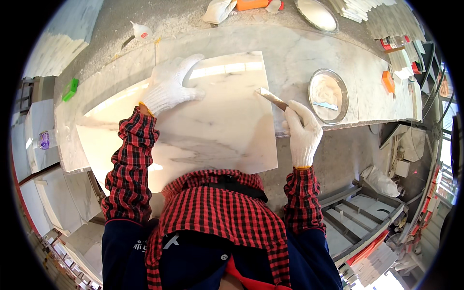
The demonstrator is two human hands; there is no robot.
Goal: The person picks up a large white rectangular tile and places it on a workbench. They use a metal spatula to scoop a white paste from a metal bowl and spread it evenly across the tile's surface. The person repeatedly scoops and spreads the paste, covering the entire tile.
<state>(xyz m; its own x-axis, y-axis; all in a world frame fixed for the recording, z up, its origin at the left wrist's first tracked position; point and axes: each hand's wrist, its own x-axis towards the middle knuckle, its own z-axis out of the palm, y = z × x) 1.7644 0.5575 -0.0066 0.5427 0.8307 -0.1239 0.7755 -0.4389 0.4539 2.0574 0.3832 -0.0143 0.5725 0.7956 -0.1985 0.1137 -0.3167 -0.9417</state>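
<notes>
Right fingers (292, 119) grip putty knife (273, 99), metal bowl (345, 97) just right of them; left fingers (189, 63) rest spread out on marble slab (222, 125).

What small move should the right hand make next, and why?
Perhaps draw the knife along the right edge of the veined slab: the right hand has the blade at that edge, and the left hand rests on the slab.
</notes>
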